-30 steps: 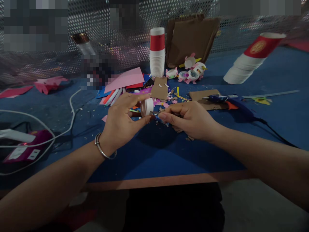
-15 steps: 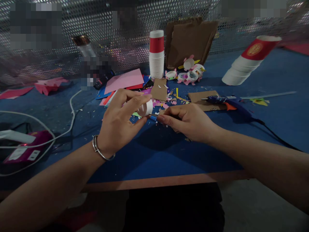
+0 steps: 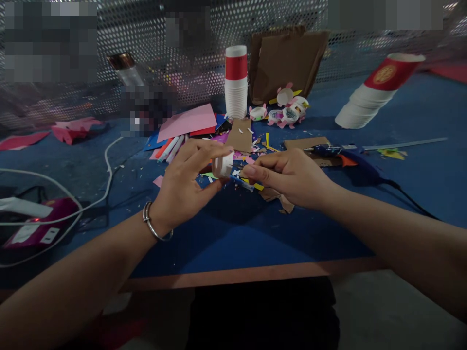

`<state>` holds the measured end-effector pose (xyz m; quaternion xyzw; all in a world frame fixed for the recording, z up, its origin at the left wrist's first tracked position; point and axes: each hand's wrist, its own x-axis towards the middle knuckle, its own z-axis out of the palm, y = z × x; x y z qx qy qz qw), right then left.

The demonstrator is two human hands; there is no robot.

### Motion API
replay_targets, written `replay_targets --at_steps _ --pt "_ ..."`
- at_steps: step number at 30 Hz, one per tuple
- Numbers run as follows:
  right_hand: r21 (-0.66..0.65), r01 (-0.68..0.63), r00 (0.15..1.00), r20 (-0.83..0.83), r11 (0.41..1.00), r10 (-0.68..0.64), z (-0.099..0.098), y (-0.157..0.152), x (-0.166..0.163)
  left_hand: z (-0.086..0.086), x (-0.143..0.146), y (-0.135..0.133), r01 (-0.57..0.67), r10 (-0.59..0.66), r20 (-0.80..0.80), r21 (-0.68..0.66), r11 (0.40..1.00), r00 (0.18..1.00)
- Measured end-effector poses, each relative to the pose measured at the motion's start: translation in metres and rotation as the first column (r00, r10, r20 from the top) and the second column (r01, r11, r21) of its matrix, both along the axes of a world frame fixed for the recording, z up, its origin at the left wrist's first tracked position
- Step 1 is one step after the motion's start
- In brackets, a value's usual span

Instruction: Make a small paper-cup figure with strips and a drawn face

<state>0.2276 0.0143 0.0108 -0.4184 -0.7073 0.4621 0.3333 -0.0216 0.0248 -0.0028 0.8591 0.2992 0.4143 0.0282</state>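
My left hand [image 3: 191, 175] grips a short white paper cup piece [image 3: 223, 165] between thumb and fingers, its open side turned to the left. Light slits or marks show on its side. In the pinched fingers of my right hand [image 3: 288, 177] is a thin pointed metal tool [image 3: 239, 168]; its tip is close to the cup piece, and the rest is hidden by my fingers. Beneath both hands lie paper scraps and a strip of brown cardboard [image 3: 239, 136]. A torn cardboard piece [image 3: 286, 203] rests just below my right hand.
A blue glue gun [image 3: 359, 163] lies at right on cardboard, its cord trailing. Stacked paper cups [image 3: 236, 97] stand behind; another stack [image 3: 379, 92] appears tilted at right. Small cup-and-paper animals [image 3: 288, 114], pink paper [image 3: 189, 121], markers [image 3: 171, 148] and a purple power strip [image 3: 44, 226] are around.
My right hand has drawn slightly right and up, so the tool's tip now sits farther from the cup piece's lower edge. The cup piece has turned a little in my left hand.
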Motion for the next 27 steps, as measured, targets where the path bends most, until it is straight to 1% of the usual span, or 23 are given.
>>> replay_targets --at_steps 2,5,10,16,18,22,27 --pt "-0.044 -0.019 0.999 -0.041 0.999 0.018 -0.0015 0.0001 -0.0005 -0.0005 0.0006 -0.0001 -0.005 0.006 -0.003 0.035 0.999 1.000" --pt "-0.035 -0.017 0.999 -0.043 0.999 0.016 -0.0039 0.0003 -0.0005 -0.0005 0.0005 -0.0007 -0.009 0.009 0.002 0.046 0.999 1.000" --pt "-0.045 -0.023 0.998 -0.062 0.999 0.020 -0.0071 0.0005 -0.0007 0.0009 -0.0009 -0.0022 -0.019 0.019 -0.018 0.008 1.000 1.000" --pt "-0.098 -0.042 0.995 -0.098 0.994 0.033 -0.0061 -0.0012 -0.0018 0.0006 -0.0028 -0.0017 0.019 -0.018 0.013 -0.064 0.998 1.000" --pt "-0.080 -0.045 0.995 -0.092 0.996 0.037 -0.0058 -0.0017 -0.0016 0.0018 -0.0032 -0.0014 0.027 -0.027 0.000 -0.027 0.999 1.000" --pt "-0.040 -0.042 0.998 -0.053 0.998 0.039 -0.0048 -0.0018 -0.0009 0.0057 -0.0039 -0.0010 0.026 -0.020 -0.062 0.096 0.995 0.998" --pt "-0.003 -0.029 1.000 0.001 1.000 0.029 -0.0013 -0.0022 -0.0006 0.0071 -0.0058 -0.0008 0.009 0.004 -0.116 0.109 0.994 0.993"
